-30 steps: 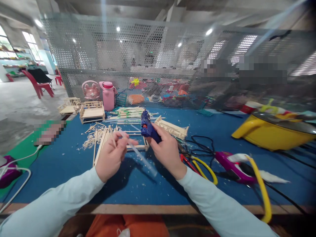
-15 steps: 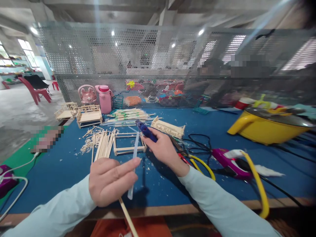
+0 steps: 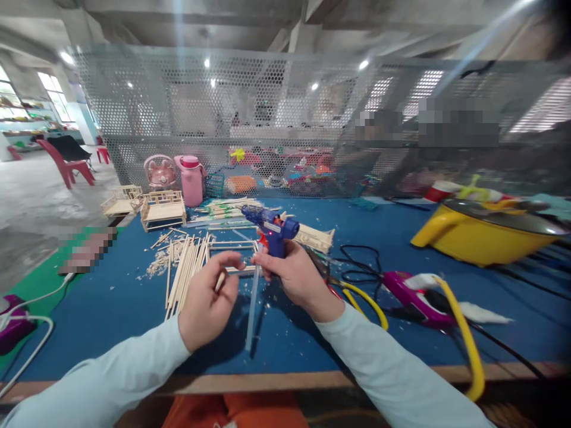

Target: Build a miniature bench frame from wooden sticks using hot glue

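A blue hot glue gun (image 3: 272, 229) is gripped in my right hand (image 3: 294, 270), its nozzle toward the far left. Thumb and fingers of that hand also pinch a translucent glue stick (image 3: 253, 309), which hangs down in front of the handle. Close by on the left, my left hand (image 3: 209, 297) has curled fingers, with thumb and forefinger apart. A short bit of a thin wooden stick (image 3: 220, 280) shows in its grasp; the rest is hidden. Beyond both hands lies a rectangular wooden frame (image 3: 232, 244), partly covered by them.
Loose wooden sticks (image 3: 187, 267) lie left of the frame beside wood scraps. Small wooden beds (image 3: 163, 211) and a pink bottle (image 3: 191, 181) stand at the back left. To the right are a purple tool (image 3: 414, 297), cables and a yellow pot (image 3: 477, 238). A perforated screen (image 3: 285, 119) closes the rear.
My right hand has turned the glue gun sideways. The glue stick has passed from my left hand to my right fingers. My left hand has rotated; its wooden stick no longer sticks out below.
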A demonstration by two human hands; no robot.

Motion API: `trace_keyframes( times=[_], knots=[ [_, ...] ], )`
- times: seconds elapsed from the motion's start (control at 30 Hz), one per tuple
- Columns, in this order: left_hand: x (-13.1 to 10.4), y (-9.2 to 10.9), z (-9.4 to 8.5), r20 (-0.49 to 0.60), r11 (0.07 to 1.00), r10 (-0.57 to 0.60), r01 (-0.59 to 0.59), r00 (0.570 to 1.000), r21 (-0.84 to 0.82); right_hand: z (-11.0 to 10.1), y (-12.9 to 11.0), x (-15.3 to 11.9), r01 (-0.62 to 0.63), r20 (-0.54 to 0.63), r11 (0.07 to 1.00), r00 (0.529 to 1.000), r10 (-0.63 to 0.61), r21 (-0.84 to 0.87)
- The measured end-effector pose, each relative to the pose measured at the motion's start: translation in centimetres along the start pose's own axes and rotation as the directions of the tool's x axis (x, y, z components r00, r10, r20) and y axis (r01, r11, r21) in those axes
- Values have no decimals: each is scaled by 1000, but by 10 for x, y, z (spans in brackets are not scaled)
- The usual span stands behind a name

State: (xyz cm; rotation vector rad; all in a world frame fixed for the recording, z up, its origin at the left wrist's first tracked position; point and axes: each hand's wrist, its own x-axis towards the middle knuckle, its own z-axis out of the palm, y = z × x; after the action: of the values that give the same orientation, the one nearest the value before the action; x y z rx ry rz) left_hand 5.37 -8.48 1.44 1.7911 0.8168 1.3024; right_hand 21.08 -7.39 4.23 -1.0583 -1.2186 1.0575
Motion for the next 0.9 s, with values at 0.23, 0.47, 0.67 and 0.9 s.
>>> trace_keyframes(
  times=[0.23, 0.47, 0.67, 0.9],
  knots=[
    [5, 0, 11, 136, 924, -262, 289, 955, -250, 8, 3, -6, 129, 48, 962, 991, -121, -240],
    [2, 10, 3, 280, 804, -387, 470, 879, -365, -2, 15, 3, 322, 78, 855, 945, -319, -407],
    [2, 10, 2, 275, 785, -417, 496, 866, -372, -1, 19, 1, 413, 118, 668, 890, -441, -619],
    [0, 9, 1, 259, 775, -424, 496, 868, -391, -5, 21, 1, 452, 130, 516, 829, -544, -727]
  ],
)
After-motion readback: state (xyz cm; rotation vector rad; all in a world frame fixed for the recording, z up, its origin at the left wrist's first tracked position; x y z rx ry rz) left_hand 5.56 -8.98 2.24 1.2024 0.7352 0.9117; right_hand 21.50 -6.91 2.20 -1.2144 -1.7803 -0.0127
